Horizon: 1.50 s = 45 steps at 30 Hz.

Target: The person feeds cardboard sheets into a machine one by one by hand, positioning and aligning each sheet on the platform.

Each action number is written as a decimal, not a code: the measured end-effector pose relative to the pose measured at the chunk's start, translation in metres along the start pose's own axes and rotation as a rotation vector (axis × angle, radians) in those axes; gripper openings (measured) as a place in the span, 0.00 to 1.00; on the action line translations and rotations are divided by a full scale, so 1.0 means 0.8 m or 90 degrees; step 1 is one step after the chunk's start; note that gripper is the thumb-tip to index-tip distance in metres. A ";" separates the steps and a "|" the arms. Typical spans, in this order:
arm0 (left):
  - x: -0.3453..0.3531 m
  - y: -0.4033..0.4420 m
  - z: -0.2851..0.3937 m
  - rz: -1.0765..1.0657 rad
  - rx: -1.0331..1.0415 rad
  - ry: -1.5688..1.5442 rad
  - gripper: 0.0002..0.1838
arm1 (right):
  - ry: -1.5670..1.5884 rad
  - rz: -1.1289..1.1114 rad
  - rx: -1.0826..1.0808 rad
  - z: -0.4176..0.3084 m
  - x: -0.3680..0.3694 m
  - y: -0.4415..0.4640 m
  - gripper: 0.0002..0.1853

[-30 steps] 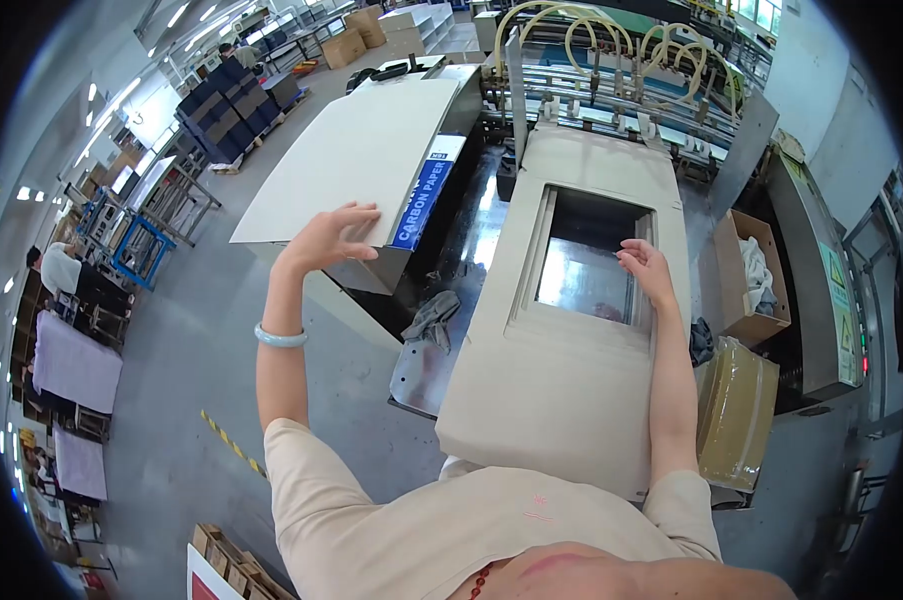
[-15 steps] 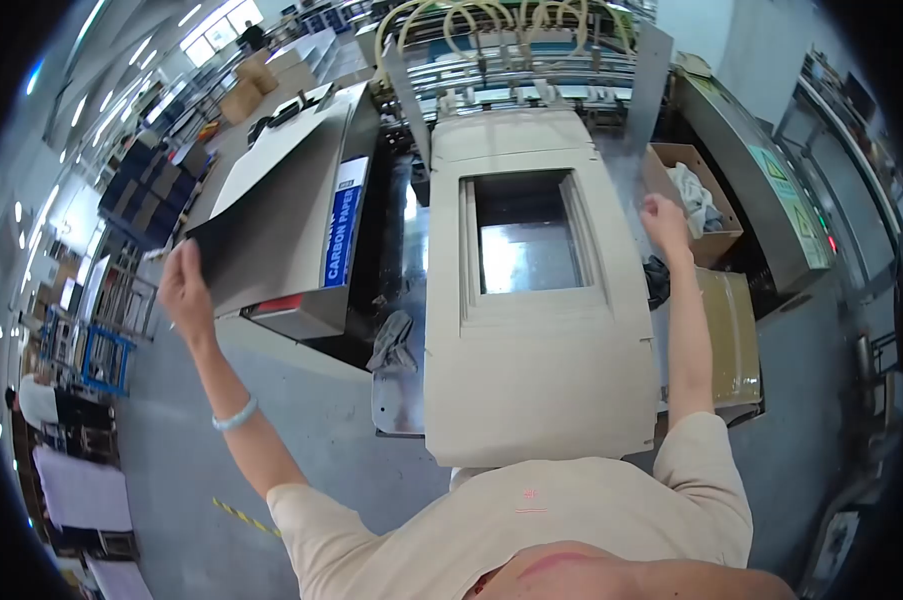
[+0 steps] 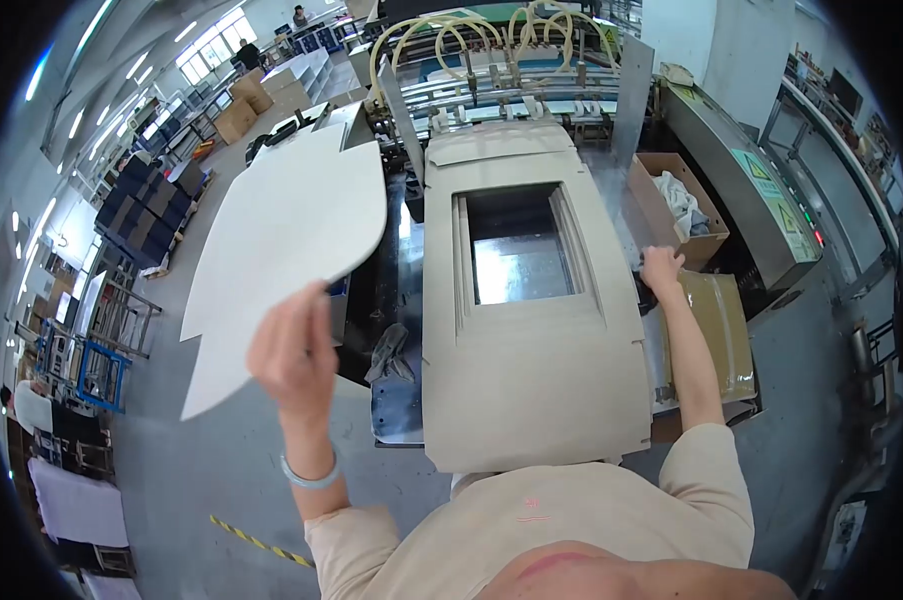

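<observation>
My left hand is closed in a pinch on the edge of a large white cardboard sheet with a die-cut outline, and is slightly blurred. That sheet hangs white face up at the left, over the side stand. In the middle lies a stack of grey-brown die-cut cardboard sheets with a rectangular window through which a shiny metal surface shows. My right hand is at the stack's right side, fingers curled beside a dark object; what they hold, if anything, is hidden.
Beyond the stack stands a machine with rollers and yellowish hoses. An open carton with white cloth sits at the right, above a taped brown box. A grey rag lies left of the stack. Metal side plates flank the rollers.
My left hand has moved right and toward me, turning the sheet from its dark grey side to its white face. My right hand has come down along the stack's right side.
</observation>
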State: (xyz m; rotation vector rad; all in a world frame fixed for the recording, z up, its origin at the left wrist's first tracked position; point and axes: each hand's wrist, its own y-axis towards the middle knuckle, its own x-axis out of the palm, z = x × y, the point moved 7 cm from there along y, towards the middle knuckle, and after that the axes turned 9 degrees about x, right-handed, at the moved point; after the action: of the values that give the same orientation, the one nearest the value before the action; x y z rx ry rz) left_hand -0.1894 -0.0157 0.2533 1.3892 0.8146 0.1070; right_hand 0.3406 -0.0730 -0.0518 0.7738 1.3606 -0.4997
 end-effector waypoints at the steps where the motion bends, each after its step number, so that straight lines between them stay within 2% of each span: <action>1: 0.002 -0.006 0.013 0.007 -0.002 0.005 0.07 | 0.079 0.060 -0.019 -0.022 -0.056 -0.005 0.09; 3: 0.013 -0.020 0.045 -0.013 0.039 -0.054 0.08 | 0.239 0.172 -0.058 -0.069 -0.160 -0.027 0.08; 5: 0.024 -0.036 0.071 0.007 0.052 -0.065 0.09 | 0.582 -0.020 -0.078 -0.121 -0.202 -0.055 0.11; 6: 0.029 -0.043 0.083 0.007 0.050 -0.060 0.09 | 0.702 -0.234 -0.048 -0.157 -0.207 -0.075 0.17; 8: 0.040 -0.056 0.101 -0.002 0.015 -0.114 0.09 | 0.940 -0.450 -0.163 -0.217 -0.190 -0.108 0.22; 10: 0.051 -0.066 0.116 -0.011 -0.005 -0.143 0.09 | 1.090 -0.765 -0.119 -0.260 -0.198 -0.150 0.27; 11: 0.053 -0.070 0.122 -0.009 -0.007 -0.141 0.09 | 1.087 -0.766 -0.122 -0.270 -0.200 -0.154 0.27; 13: 0.066 -0.081 0.125 -0.085 -0.059 -0.187 0.09 | 1.174 -0.927 -0.089 -0.292 -0.202 -0.170 0.28; 14: 0.064 -0.085 0.125 -0.084 -0.060 -0.185 0.09 | 1.173 -0.929 -0.090 -0.297 -0.202 -0.171 0.28; 18: 0.074 -0.099 0.133 -0.194 -0.020 -0.281 0.11 | 0.977 -0.787 -0.210 -0.307 -0.199 -0.167 0.32; 20: 0.054 -0.095 0.112 -0.195 -0.058 -0.341 0.13 | 0.975 -0.783 -0.198 -0.303 -0.198 -0.165 0.30; 21: 0.036 -0.095 0.090 -0.179 -0.096 -0.322 0.14 | 0.974 -0.776 -0.187 -0.298 -0.199 -0.161 0.28; 25: -0.073 -0.108 -0.030 0.004 -0.305 -0.017 0.15 | 0.924 -0.714 -0.165 -0.264 -0.214 -0.144 0.20; 26: -0.089 -0.119 -0.053 0.033 -0.442 0.028 0.14 | 0.926 -0.711 -0.158 -0.252 -0.215 -0.137 0.20; 28: -0.092 -0.156 -0.089 -0.022 -0.581 0.063 0.18 | 0.838 -0.621 -0.176 -0.226 -0.218 -0.114 0.17; 30: -0.073 -0.197 -0.112 -0.201 -0.675 0.023 0.24 | 0.752 -0.561 -0.173 -0.200 -0.225 -0.085 0.16; 31: -0.064 -0.204 -0.114 -0.204 -0.670 0.021 0.24 | 0.756 -0.559 -0.169 -0.191 -0.229 -0.070 0.16; 33: -0.009 -0.247 -0.100 -0.201 -0.910 -0.437 0.28 | 0.672 -0.467 -0.176 -0.170 -0.237 -0.034 0.15; 35: 0.043 -0.261 -0.085 -0.135 -0.916 -0.792 0.30 | 0.657 -0.417 -0.186 -0.152 -0.230 0.002 0.13; 39: 0.115 -0.268 -0.065 -0.117 -0.864 -0.882 0.30 | 0.620 -0.414 -0.145 -0.118 -0.212 0.052 0.13; 43: 0.163 -0.244 -0.052 -0.029 -0.834 -1.113 0.28 | 0.576 -0.394 -0.127 -0.088 -0.204 0.080 0.12; 45: 0.177 -0.229 -0.046 -0.012 -0.842 -1.075 0.27 | 0.566 -0.382 -0.123 -0.078 -0.210 0.084 0.12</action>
State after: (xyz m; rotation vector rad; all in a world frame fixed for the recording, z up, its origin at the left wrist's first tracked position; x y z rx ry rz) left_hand -0.1780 0.0476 0.0276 -0.0973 -0.6683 -0.4406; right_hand 0.3196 -0.0015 0.1243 0.4083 2.4633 -0.4882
